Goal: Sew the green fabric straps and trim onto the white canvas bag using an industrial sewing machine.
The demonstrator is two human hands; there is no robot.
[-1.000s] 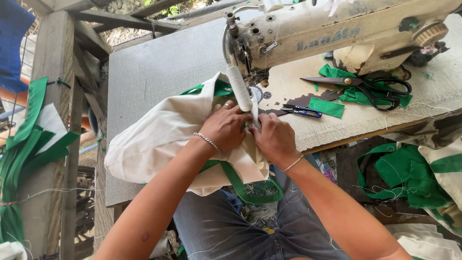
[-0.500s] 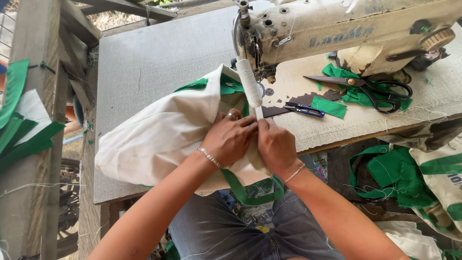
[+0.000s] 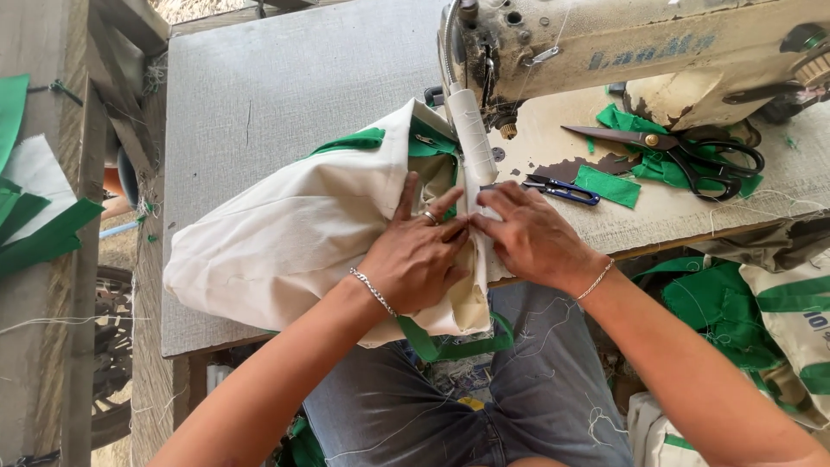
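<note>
While green and white fabric scraps (image 3: 35, 216) are hanging off a wooden post well left of the sewing machine (image 3: 622, 52), the cream cloth bag (image 3: 294, 242) is lying on the grey table (image 3: 259, 86), left of and just under the machine's head, with its near end drooping over the table edge toward the lap. Green trim (image 3: 359, 140) is showing along the bag's top fold, near the machine, and a green strap (image 3: 450, 346) is dangling below the bag. The left hand (image 3: 415, 255) is pressing flat on the bag just in front of the machine's needle end, fingers spread, not closed around anything, a ring on one finger and a chain bracelet at the wrist. The right hand (image 3: 532, 233) is sitting just beside it, fingertips touching the left hand's and pinching the cloth's edge against a white strip (image 3: 474, 143) running down from the machine head; how firm that pinch is, cannot tell. Right of that hand, small blue thread snips (image 3: 562, 188) are lying in front of the machine base. Further right, big black-handled scissors (image 3: 683, 151) are resting on green cloth pieces (image 3: 640, 143) against the machine base. More green and cream fabric (image 3: 743, 311) is piling below the table's right end.
</note>
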